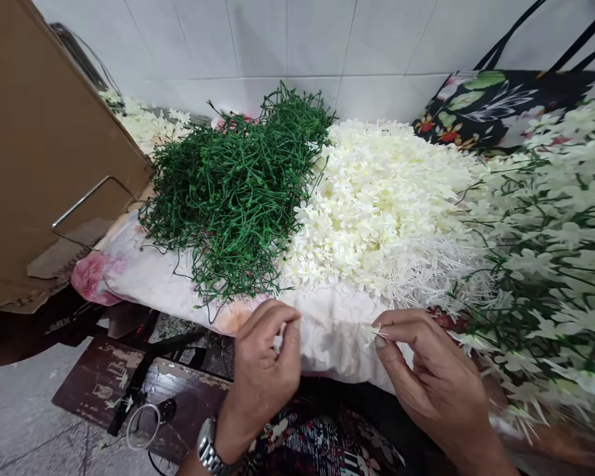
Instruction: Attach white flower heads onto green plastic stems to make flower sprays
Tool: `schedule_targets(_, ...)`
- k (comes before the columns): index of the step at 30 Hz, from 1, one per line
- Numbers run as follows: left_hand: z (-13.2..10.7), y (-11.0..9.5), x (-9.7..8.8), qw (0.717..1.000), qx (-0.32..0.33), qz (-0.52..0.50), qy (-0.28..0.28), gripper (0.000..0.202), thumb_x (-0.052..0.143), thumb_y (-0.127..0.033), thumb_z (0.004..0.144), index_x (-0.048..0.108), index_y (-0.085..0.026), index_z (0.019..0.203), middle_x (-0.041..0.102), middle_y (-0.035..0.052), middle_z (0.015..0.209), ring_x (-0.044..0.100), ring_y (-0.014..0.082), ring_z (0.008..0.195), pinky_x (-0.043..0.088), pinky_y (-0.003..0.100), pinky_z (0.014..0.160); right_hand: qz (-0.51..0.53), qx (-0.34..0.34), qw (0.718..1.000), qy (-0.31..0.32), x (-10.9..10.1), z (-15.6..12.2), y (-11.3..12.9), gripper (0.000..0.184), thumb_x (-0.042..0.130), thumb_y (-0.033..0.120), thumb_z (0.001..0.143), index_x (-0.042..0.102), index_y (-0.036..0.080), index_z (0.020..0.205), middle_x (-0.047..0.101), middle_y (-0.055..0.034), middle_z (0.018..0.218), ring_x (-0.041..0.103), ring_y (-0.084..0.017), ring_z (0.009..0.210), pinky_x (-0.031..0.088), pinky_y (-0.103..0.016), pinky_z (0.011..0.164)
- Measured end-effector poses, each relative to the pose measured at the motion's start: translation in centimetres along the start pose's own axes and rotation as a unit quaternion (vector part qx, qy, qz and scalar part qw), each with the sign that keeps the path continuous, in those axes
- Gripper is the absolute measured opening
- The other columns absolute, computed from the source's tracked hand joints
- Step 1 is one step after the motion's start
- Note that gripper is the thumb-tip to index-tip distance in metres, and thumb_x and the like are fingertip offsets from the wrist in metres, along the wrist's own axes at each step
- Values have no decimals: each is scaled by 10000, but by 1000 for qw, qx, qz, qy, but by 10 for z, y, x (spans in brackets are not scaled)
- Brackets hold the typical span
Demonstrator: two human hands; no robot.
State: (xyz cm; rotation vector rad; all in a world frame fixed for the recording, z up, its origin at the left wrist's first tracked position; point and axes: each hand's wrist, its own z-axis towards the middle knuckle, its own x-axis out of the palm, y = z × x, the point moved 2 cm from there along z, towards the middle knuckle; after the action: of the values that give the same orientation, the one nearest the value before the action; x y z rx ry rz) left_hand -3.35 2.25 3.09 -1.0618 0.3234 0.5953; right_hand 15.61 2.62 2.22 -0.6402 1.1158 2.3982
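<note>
White floral piece [379, 332] sat pinched in right hand [434, 370], lower right; loosened pinch risked dropping it; left hand [268, 360] curled, contents unclear.

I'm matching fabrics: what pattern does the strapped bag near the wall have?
The strapped bag has colourful flowers and leaves on black, best seen in head view.

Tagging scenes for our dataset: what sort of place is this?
Likely a home or small workshop corner for flower craft: piled green stems and white blossoms on a flowered cloth, by a tiled wall.
</note>
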Motion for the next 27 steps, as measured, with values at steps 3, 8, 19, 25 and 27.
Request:
schedule_targets(3, 0, 15, -11, 975, -3, 220, -22, 166, 459, -81, 808, 590, -165, 752, 614, 49, 719, 575, 190, 707, 437, 300, 653, -7, -3, 1000, -6, 1, -1, 0, 144, 510, 35, 824, 506, 178, 819, 561, -32, 808, 560, -110, 737, 467, -217, 648)
schedule_targets(8, -2, 24, -7, 933, -22, 356, 48, 189, 456, -72, 778, 590, -178, 697, 592, 52, 673, 551, 224, 673, 407, 333, 624, -8, -12, 1000, -6, 4, 0, 1, 140, 505, 37, 822, 511, 176, 827, 563, -30, 786, 572, -112, 719, 460, -215, 619)
schedule_targets(19, -7, 1, 13, 988, -20, 124, 88, 201, 478, -45, 795, 590, -167, 681, 538, 17, 650, 498, 169, 662, 385, 298, 635, -9, -10, 1000, -7, 4, 2, 0, 148, 514, 26, 817, 505, 173, 814, 560, -28, 780, 565, -104, 708, 454, -212, 620)
schedule_targets(25, -15, -7, 19, 975, 45, 165, 139, 238, 456, -51, 813, 567, -171, 641, 534, 21, 653, 482, 170, 645, 354, 322, 634, -15, -3, 1000, -6, 5, 2, -1, 140, 519, 41, 813, 520, 181, 804, 575, -24, 768, 582, -117, 713, 473, -227, 635)
schedule_targets(27, -16, -9, 19, 969, 64, 187, 146, 215, 456, -69, 817, 584, -173, 679, 550, 34, 695, 488, 183, 669, 358, 332, 647, -15, 2, 1000, -7, 5, 2, -2, 138, 520, 46, 812, 522, 183, 798, 579, -22, 758, 585, -119, 705, 475, -229, 632)
